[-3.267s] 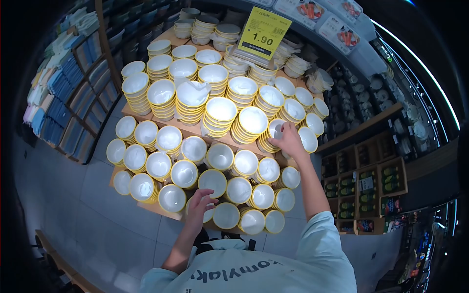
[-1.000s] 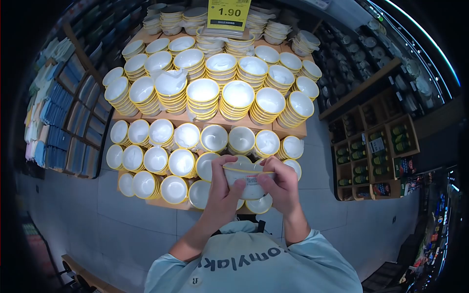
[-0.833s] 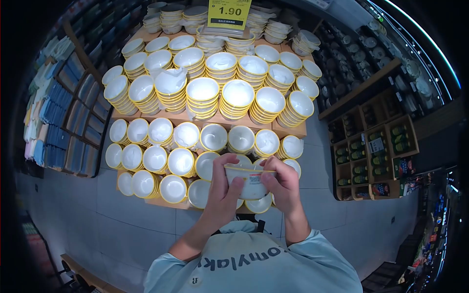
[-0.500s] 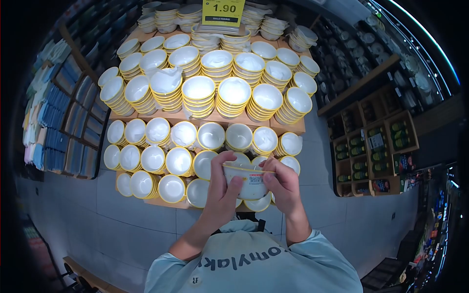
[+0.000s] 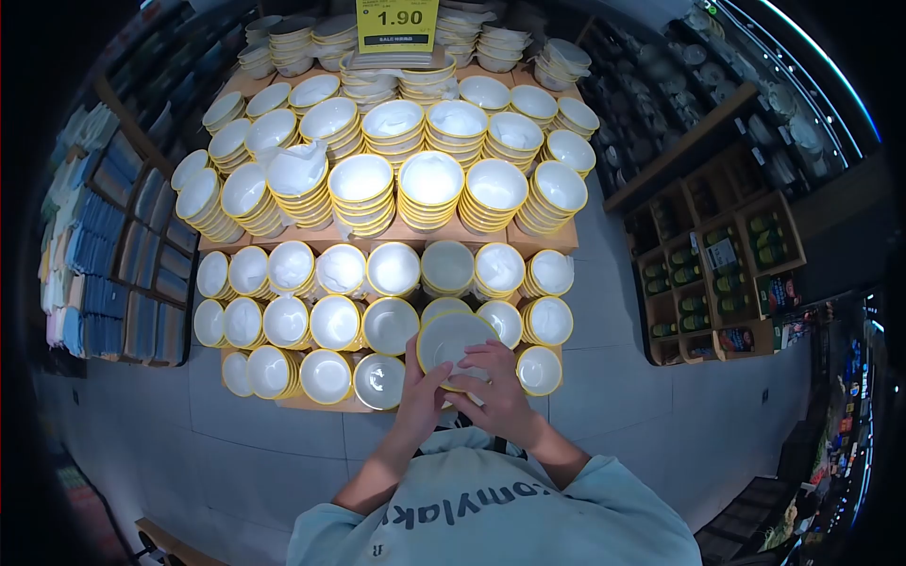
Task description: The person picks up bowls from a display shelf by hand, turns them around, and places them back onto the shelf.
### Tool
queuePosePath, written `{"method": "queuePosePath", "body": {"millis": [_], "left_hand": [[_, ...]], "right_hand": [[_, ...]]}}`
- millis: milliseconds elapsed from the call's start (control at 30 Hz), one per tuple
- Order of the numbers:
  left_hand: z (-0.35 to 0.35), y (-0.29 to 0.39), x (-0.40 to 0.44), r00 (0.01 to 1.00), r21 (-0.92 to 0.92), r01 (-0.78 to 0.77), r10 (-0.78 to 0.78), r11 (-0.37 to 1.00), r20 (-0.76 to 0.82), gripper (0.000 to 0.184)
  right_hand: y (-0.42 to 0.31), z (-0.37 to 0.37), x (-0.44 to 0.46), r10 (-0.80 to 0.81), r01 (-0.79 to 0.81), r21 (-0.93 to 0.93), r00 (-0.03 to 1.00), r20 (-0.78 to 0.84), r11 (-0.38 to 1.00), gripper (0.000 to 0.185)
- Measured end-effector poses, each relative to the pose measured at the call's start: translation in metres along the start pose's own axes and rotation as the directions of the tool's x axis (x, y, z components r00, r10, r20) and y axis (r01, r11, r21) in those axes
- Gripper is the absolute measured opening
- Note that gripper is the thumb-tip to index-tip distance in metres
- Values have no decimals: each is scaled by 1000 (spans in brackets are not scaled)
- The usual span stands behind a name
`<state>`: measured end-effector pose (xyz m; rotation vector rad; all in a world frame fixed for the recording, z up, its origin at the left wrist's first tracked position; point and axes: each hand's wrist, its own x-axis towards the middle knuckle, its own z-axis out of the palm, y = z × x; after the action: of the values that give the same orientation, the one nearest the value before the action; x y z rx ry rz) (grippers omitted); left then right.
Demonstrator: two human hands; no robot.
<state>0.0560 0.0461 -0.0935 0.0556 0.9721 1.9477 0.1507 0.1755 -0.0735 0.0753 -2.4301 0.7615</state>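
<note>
We hold the yellow-rimmed white bowl (image 5: 440,341) near the tabletop's (image 5: 467,233) five o'clock edge, our grip closed round its rim, left hand (image 5: 422,393) at eight, right hand (image 5: 500,389) at four; we judge it light, stiff, slick and breakable, best cradled by rim and base, while a bowl stack (image 5: 307,209) toward eleven o'clock carries crumpled white wrapping (image 5: 298,167) on top

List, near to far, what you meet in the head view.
Lettered shirt → yellow-rimmed bowl with left hand and right hand on it → front upper-tier bowl stacks → yellow 1.90 price sign.
</note>
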Motion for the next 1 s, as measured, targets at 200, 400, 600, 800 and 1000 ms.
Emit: {"method": "queuePosePath", "body": {"millis": [200, 400, 600, 800, 1000], "left_hand": [[-27, -30, 11, 999, 96, 15, -12, 995, -37, 77], [-34, -44, 18, 1000, 231, 4, 2, 973, -26, 74], [-41, -50, 24, 997, 386, -83, 79, 919, 25, 73], [-40, -41, 24, 999, 243, -26, 32, 970, -21, 76], [-50, -34, 20, 996, 278, -49, 68, 959, -58, 76]], "right_hand": [[23, -4, -19, 352, -411, 115, 870, 344, 904, 117], [32, -5, -26, 373, -427, 30, 820, 434, 904, 124], [31, -3, -23, 372, -429, 27, 811, 452, 903, 124], [29, 0, -12, 331, -360, -39, 805, 492, 932, 119], [30, 13, -4, 288, -329, 7, 837, 466, 944, 113]]}}
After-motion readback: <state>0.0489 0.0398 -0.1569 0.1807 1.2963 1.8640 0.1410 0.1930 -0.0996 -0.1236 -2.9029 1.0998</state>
